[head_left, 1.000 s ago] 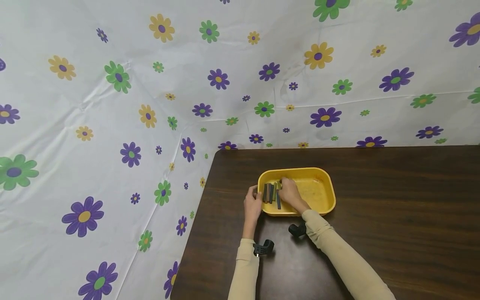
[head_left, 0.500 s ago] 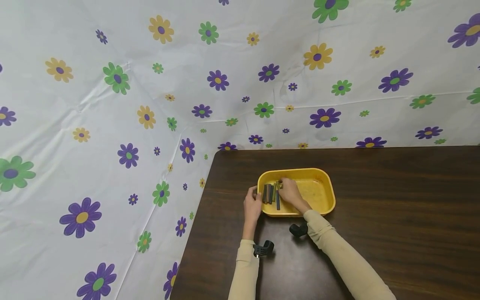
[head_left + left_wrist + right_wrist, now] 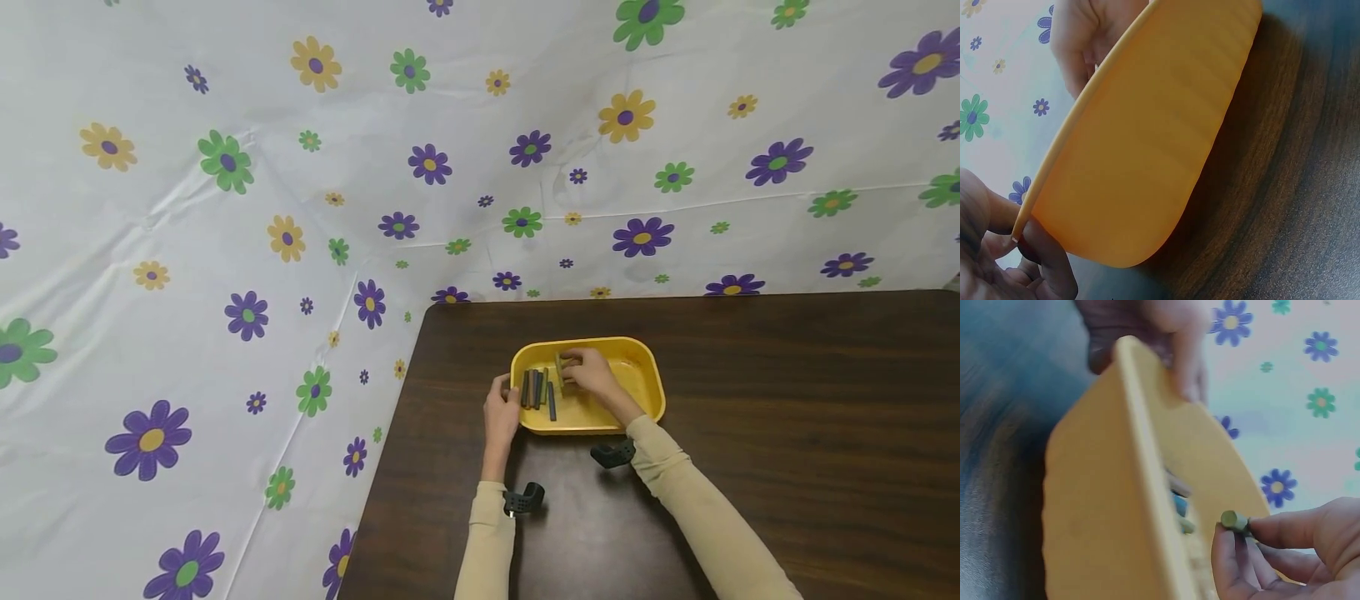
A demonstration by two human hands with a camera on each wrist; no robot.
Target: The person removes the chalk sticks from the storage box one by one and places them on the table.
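A yellow tray [image 3: 626,385] sits on the table, with several short dark and greenish sticks [image 3: 535,389] lined up upright-wise along its left side. One dark blue-grey stick [image 3: 552,402] lies slightly apart from them. My left hand [image 3: 501,418] grips the tray's left rim, fingers curled over it in the left wrist view. Over the middle of the tray, my right hand [image 3: 596,377] pinches an olive-green round stick [image 3: 1235,521] between thumb and fingers. Whether it is chalk or crayon I cannot tell. The tray wall hides most sticks in the right wrist view.
The dark wood-grain table [image 3: 787,417] spreads to the right and toward me. A white flower-printed sheet [image 3: 450,108] hangs behind and along the left side. Black wrist devices [image 3: 525,498] are strapped on both forearms.
My right hand has drawn rightward, away from the row, with the olive-green stick in its fingers. The left hand keeps its hold on the rim. The head view has shifted slightly.
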